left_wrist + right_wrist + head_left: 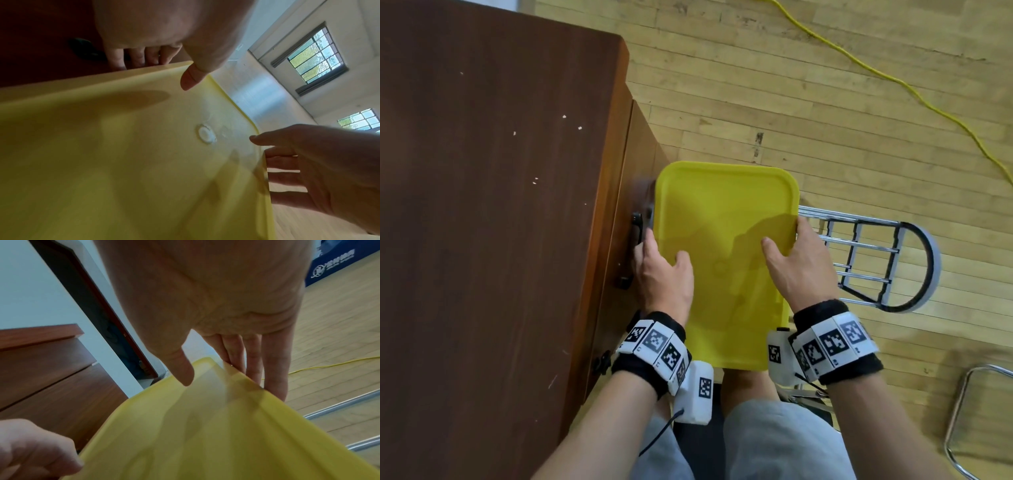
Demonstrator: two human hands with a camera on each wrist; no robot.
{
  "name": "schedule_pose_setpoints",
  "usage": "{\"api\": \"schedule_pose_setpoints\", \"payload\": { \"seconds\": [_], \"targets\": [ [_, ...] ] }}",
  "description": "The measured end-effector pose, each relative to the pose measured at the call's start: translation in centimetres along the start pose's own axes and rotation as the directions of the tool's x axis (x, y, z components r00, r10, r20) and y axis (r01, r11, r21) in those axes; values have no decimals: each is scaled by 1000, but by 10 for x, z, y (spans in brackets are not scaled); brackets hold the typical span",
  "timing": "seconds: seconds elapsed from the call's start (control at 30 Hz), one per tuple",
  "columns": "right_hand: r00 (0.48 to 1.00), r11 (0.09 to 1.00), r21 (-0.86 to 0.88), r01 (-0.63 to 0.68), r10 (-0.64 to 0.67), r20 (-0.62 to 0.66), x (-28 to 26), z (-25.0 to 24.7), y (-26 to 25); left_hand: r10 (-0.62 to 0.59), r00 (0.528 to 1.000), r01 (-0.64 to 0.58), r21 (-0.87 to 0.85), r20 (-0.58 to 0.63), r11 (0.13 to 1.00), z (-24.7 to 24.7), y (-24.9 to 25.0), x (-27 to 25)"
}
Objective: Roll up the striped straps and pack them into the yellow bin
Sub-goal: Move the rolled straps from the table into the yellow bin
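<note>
Beside the person's knees, a brown wooden desk [493, 192] is filling the left of the head view, its dark drawer handle [637, 226] sitting just left of the bin. The left hand [662, 270] is gripping the left edge of the yellow bin's lid [722, 212]: the thumb is lying on top while the fingers [131, 56] are curling down over the rim, next to the desk front. The yellow lid is lying flat across the bin, over the lap, and the bin's inside and any striped straps are staying hidden beneath it. The right hand [798, 267] is clasping the opposite edge, thumb on the top surface, fingers [255, 356] reaching down the outer side, close together. Further right, a chrome chair frame [876, 267] is standing on the pale wooden floor [825, 85], where a yellow cable [893, 78] is trailing.
</note>
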State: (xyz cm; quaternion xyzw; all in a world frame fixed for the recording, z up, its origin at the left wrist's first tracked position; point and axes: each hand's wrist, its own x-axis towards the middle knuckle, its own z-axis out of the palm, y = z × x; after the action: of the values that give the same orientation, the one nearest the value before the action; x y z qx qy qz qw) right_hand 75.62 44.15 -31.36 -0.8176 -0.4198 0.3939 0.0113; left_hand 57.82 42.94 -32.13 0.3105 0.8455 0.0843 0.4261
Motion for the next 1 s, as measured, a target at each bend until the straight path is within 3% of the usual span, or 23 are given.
{"api": "schedule_pose_setpoints", "payload": {
  "seconds": [0.2,0.33,0.47,0.87,1.0],
  "targets": [
    [998,999,-13,-38,37,-42,0,-1,1,14,999,-19,112,49,994,2,-2,-1],
    [990,997,-57,-46,38,-133,5,7,11,11,998,-12,15,66,1000,3,-2,-4],
    [982,1000,5,-6,7,-190,11,6,26,17,996,-14,-37,88,999,0,-4,-6],
    [989,999,-9,-37,36,-144,26,8,26,61,987,-52,-64,146,997,11,-16,1],
    [975,986,-62,157,-165,-149,21,14,16,174,980,-159,-144,95,977,15,-26,0]
  ]
}}
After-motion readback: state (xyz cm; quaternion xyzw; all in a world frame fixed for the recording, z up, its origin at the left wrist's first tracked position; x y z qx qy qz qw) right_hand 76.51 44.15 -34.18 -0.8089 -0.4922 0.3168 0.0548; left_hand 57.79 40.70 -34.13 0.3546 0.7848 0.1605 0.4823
